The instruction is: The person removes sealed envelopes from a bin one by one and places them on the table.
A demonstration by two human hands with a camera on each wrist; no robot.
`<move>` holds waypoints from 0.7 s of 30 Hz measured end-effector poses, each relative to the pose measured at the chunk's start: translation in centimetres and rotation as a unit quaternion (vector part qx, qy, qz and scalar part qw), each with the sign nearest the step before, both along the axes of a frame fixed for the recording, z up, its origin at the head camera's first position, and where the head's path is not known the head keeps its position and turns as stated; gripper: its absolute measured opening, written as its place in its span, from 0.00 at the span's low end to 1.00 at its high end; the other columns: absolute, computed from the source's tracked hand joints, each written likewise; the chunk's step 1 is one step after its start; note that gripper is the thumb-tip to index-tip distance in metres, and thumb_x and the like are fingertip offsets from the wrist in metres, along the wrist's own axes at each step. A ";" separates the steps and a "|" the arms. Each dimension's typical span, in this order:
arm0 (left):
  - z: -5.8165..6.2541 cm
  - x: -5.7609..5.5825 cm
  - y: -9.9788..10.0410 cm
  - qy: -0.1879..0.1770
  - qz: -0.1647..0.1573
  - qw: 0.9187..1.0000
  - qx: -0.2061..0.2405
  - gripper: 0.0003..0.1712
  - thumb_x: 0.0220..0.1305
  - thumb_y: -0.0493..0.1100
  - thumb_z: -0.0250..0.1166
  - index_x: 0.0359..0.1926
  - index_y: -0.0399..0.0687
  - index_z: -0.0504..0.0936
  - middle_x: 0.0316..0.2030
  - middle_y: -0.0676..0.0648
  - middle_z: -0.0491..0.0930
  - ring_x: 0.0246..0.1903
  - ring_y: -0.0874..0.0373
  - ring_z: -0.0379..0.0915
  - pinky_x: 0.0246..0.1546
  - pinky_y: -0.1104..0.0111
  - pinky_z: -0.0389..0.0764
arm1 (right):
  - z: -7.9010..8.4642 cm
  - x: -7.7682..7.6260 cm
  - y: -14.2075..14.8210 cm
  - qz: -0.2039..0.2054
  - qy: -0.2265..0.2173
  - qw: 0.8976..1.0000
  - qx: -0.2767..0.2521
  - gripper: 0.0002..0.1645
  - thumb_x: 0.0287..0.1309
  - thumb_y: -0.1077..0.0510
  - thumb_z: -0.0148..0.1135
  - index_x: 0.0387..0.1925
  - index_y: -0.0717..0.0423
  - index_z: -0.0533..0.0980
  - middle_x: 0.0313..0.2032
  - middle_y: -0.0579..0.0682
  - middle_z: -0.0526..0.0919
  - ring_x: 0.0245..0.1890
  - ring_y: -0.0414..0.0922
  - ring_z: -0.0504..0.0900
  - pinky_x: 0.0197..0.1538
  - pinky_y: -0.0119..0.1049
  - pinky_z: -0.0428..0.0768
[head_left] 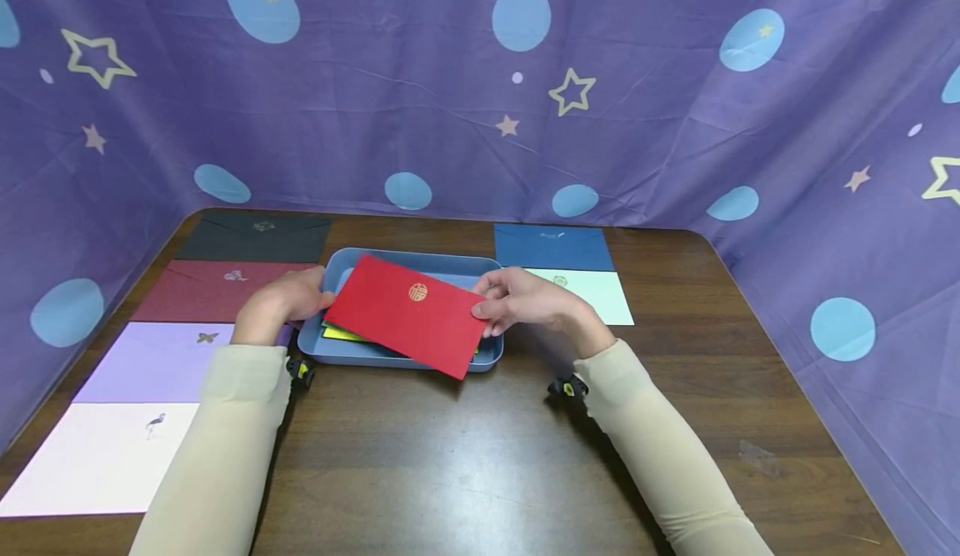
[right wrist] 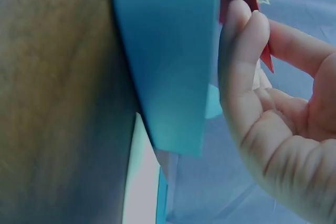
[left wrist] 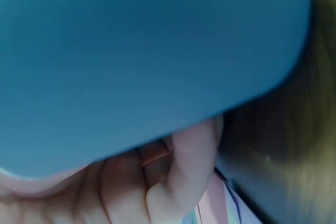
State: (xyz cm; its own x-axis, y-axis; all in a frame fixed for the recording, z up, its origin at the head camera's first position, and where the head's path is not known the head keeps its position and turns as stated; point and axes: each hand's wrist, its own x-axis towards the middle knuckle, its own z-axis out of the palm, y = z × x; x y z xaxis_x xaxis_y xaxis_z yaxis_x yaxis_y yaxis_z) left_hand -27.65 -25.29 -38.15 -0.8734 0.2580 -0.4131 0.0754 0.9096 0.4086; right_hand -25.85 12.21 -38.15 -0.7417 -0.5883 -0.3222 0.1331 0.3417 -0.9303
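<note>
Head cam: above, wide, facing forward-down, blue tray (head_left: pixel 450 271) mid-frame. Both wrist views: close in, facing same tray; fills left's top, right's upper centre.

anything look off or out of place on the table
A translucent patch, perhaps tape, stands out on the right of the table. The red envelope slants across the blue tray, but the right hand holds it.

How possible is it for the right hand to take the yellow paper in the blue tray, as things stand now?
Probably not directly: the right hand holds the red envelope, which seems to hide most of the yellow paper in the blue tray.
</note>
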 end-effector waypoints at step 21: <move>0.0 0.2 0.0 -0.007 0.007 1.000 0.001 0.17 0.81 0.42 0.54 0.56 0.29 0.68 0.44 0.32 0.76 0.36 0.46 0.78 0.36 0.58 0.79 | 3.3 -0.1 10.1 -0.081 0.126 0.987 0.057 0.17 0.76 0.61 0.61 0.61 0.60 0.76 0.40 0.56 0.88 0.33 0.49 0.85 0.42 0.47 0.87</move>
State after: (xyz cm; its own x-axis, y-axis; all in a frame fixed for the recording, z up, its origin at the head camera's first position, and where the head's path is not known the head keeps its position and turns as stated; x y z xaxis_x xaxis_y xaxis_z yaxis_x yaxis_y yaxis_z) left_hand -27.47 -25.25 -38.14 -0.8709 0.2464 -0.4252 0.0569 0.9100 0.4108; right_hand -25.94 22.34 -34.80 -0.8880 -0.4264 -0.1722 -0.0368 0.4392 -0.8976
